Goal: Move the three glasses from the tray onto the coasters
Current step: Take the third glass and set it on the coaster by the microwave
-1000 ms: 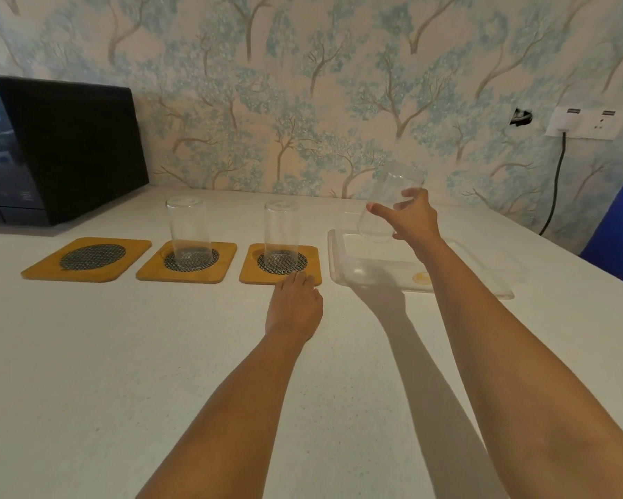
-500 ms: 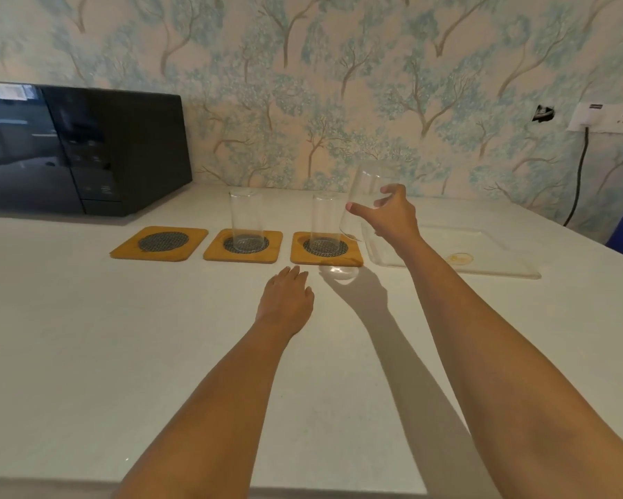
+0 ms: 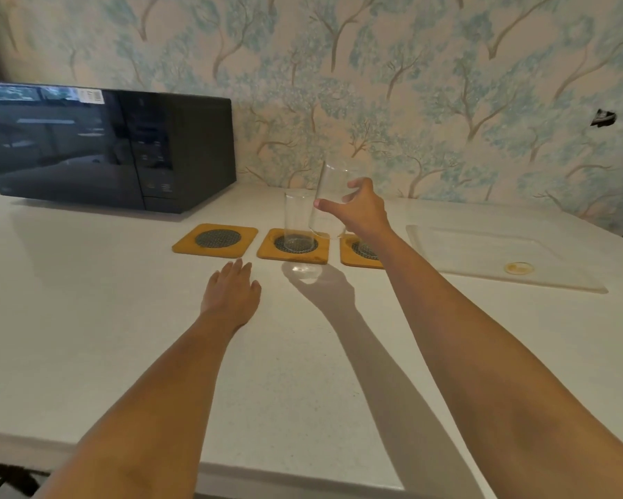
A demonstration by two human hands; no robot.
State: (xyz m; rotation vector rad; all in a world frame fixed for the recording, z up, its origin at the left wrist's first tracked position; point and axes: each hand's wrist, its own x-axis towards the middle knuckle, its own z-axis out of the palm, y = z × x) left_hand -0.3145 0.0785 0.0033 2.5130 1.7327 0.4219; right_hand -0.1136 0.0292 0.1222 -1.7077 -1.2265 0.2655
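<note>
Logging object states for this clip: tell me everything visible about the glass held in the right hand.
The held glass is a clear, empty, straight-sided tumbler that looks like plain glass. The right hand grips its lower half from the side, thumb in front. It is tilted, its top leaning away to the right, and is in the air above the middle coaster, partly overlapping the standing glass there. Whether the two touch cannot be told.

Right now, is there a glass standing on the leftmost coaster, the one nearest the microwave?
No. The leftmost coaster shows its bare mesh centre, while the third glass is in the right hand, above the counter.
</note>
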